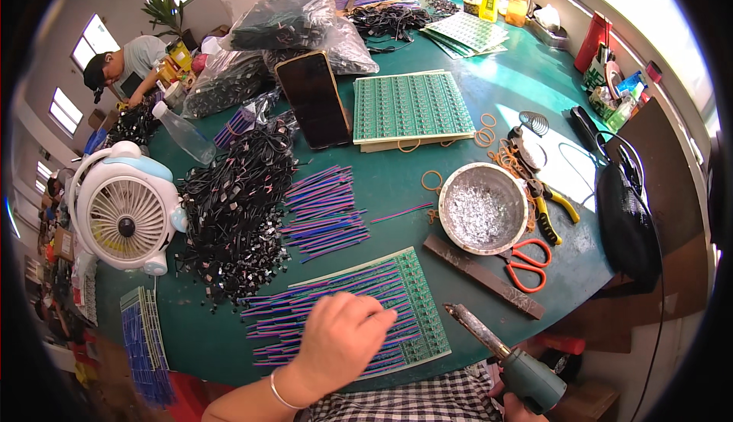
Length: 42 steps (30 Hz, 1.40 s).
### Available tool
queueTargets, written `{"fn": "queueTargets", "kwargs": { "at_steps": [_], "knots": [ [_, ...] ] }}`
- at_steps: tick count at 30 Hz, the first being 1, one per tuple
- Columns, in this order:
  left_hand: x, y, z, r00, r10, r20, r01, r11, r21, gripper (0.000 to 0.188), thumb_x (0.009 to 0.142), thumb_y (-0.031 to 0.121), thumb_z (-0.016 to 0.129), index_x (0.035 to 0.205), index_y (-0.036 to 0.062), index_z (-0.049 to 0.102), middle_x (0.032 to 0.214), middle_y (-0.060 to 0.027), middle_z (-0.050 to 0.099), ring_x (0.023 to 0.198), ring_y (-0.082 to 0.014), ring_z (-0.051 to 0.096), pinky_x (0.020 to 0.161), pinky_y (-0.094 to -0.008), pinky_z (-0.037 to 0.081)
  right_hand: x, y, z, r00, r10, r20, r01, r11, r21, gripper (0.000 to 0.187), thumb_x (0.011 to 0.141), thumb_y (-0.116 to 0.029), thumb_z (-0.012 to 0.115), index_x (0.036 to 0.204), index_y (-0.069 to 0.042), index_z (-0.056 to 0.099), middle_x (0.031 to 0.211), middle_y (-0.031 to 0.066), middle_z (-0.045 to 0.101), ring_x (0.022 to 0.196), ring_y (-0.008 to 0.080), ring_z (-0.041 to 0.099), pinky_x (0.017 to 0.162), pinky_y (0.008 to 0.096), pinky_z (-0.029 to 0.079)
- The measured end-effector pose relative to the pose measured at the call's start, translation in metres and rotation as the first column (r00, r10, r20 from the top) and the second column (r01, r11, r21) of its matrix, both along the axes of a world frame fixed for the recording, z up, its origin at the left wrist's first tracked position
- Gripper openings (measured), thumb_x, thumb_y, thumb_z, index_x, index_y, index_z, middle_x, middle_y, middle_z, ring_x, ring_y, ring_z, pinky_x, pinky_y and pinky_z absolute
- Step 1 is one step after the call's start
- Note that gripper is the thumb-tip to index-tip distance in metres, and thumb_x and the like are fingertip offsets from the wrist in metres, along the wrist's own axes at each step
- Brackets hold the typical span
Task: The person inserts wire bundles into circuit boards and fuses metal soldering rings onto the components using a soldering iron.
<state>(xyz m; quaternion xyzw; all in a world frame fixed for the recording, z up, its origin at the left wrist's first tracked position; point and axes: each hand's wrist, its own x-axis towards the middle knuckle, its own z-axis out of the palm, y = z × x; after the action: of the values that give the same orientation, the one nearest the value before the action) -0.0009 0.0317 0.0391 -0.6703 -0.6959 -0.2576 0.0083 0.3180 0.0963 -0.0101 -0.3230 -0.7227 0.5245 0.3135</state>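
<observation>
My left hand [343,334], with a bangle at the wrist, is closed above a green circuit board panel [427,307]. Its fingertips pinch close to the board's right part; what they hold, if anything, is too small to make out. Rows of blue and purple-red wires [305,303] lie across this panel, their ends sticking out past its left side. At the lower right my right hand [519,408] is wrapped round the handle of a green soldering iron [534,380]. Its stained metal barrel points up and left toward the panel, apart from it.
A metal bowl of silvery flakes [489,212], a dark bar [485,277], scissors [531,263] and pliers [546,216] lie right. Behind are loose wires [324,216], stacked boards [412,109] and a phone [313,101]. Black cables [237,200] and a fan [126,219] stand left.
</observation>
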Motion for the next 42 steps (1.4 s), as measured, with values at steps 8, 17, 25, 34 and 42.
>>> {"fn": "queueTargets", "kwargs": {
  "at_steps": [8,17,25,34,42],
  "knots": [
    [-0.101,0.049,-0.024,0.952,0.299,-0.061,-0.291,0.95,0.112,0.009,0.074,0.005,0.071,0.083,0.0045,0.069,0.081,-0.0083,0.061,0.079,-0.0277,0.058,0.071,-0.0382,0.047,0.0,-0.012,-0.006,0.991,-0.129,0.03,0.13,0.991,-0.032,0.037,0.083,-0.008,0.069,0.115,0.005,0.056,0.105,0.0167,0.062,0.093,0.0275,0.061,0.083,0.0337,0.047],
    [-0.119,0.056,-0.037,0.951,0.296,0.091,-0.299,0.954,0.027,0.01,0.072,0.009,0.074,0.08,0.0065,0.068,0.076,-0.007,0.061,0.077,-0.0273,0.059,0.073,-0.0384,0.048,-0.015,0.002,-0.009,0.991,-0.128,0.046,0.126,0.991,0.038,0.039,0.083,-0.008,0.07,0.117,0.005,0.055,0.108,0.0177,0.061,0.098,0.0288,0.06,0.087,0.0352,0.046],
    [-0.129,0.05,-0.025,0.875,0.302,0.379,-0.299,0.952,-0.067,0.006,0.075,0.003,0.072,0.078,0.0014,0.067,0.082,-0.0078,0.065,0.076,-0.0175,0.062,0.068,-0.0264,0.049,-0.03,0.014,-0.007,0.997,-0.065,0.05,0.059,0.992,0.11,0.039,0.083,-0.008,0.07,0.117,0.005,0.055,0.109,0.0178,0.061,0.1,0.029,0.06,0.088,0.0356,0.046],
    [-0.109,0.05,-0.022,0.95,0.312,-0.023,-0.312,0.95,-0.014,0.01,0.076,0.015,0.071,0.074,0.0119,0.062,0.076,-0.0005,0.061,0.08,-0.0207,0.059,0.08,-0.0371,0.037,-0.045,0.023,-0.004,0.998,0.024,0.054,-0.033,0.984,0.177,0.04,0.083,-0.008,0.07,0.118,0.005,0.055,0.111,0.0181,0.06,0.102,0.0293,0.059,0.089,0.0362,0.045],
    [-0.067,0.036,0.011,0.978,0.19,0.087,-0.2,0.972,0.127,0.01,0.08,0.002,0.064,0.086,0.0053,0.058,0.078,-0.0091,0.058,0.068,-0.0302,0.059,0.06,-0.0396,0.046,-0.014,0.004,0.01,0.979,-0.052,0.197,0.013,0.981,0.195,0.04,0.083,-0.008,0.07,0.118,0.005,0.055,0.113,0.0182,0.06,0.103,0.0296,0.059,0.09,0.0366,0.045]
  ]
}}
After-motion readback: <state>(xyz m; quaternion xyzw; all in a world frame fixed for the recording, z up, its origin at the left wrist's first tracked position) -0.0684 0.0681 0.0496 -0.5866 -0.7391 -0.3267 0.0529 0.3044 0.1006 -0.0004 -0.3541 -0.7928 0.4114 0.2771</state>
